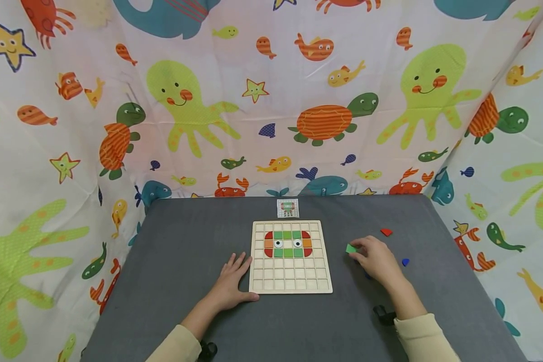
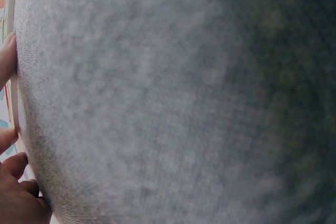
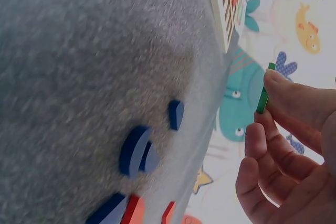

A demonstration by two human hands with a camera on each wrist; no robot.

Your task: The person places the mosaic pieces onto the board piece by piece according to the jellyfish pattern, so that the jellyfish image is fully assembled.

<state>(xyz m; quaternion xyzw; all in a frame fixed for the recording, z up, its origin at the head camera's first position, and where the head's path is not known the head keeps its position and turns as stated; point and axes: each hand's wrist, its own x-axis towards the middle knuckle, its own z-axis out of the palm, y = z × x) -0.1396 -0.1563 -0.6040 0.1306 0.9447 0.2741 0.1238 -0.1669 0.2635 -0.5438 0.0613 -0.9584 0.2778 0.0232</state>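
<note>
A square wooden grid board (image 1: 291, 287) lies on the grey table. Its upper cells hold red, orange and green tiles, along with two tiles (image 1: 278, 244) that bear an eye. The left hand (image 1: 228, 287) rests at the board's left side, fingers along the edge and thumb at the lower left corner. To the right of the board, the right hand (image 1: 380, 259) pinches a small green tile (image 1: 350, 249) between thumb and fingers. The right wrist view shows this tile (image 3: 263, 98) edge-on, held above the table.
Near the right hand lie a red piece (image 1: 386, 232) and a blue piece (image 1: 405, 262). More loose blue pieces (image 3: 135, 150) and red ones (image 3: 134, 211) appear in the right wrist view. A small picture card (image 1: 287, 208) lies behind the board, before a sea-animal curtain (image 1: 253, 65).
</note>
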